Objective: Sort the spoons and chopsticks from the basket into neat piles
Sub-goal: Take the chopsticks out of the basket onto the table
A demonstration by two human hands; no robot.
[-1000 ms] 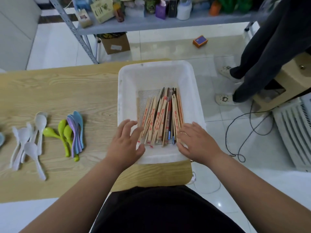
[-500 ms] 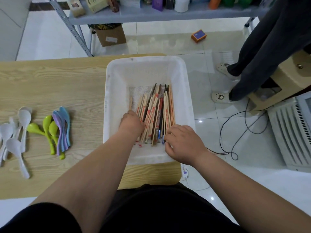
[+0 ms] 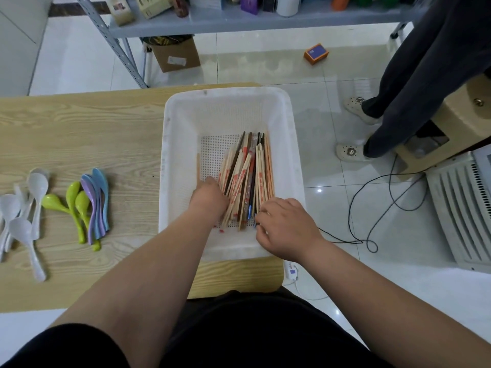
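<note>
A white plastic basket [image 3: 170, 144] stands at the right end of the wooden table [image 3: 79, 128]. Inside lies a bundle of chopsticks [image 3: 249, 168], mostly pale wood with red print, a few dark. One loose chopstick [image 3: 198, 167] lies apart to the bundle's left. My left hand [image 3: 208, 199] is down in the basket, fingers curled against the bundle's left side. My right hand [image 3: 284, 224] closes on the near ends at the right. On the table to the left lie white spoons [image 3: 24, 208], green spoons [image 3: 74, 200] and blue and purple spoons [image 3: 97, 197] in groups.
A person in dark trousers [image 3: 425, 75] stands on the tiled floor at the right, beside a beige stool [image 3: 451, 123] and a white slatted appliance [image 3: 462, 208]. A black cable [image 3: 372, 208] loops on the floor. A metal shelf [image 3: 239, 17] with boxes stands behind the table.
Both hands went from resting on the basket's near rim down into it. The left now presses the bundle's left side, the right holds its near ends. The bundle is tighter.
</note>
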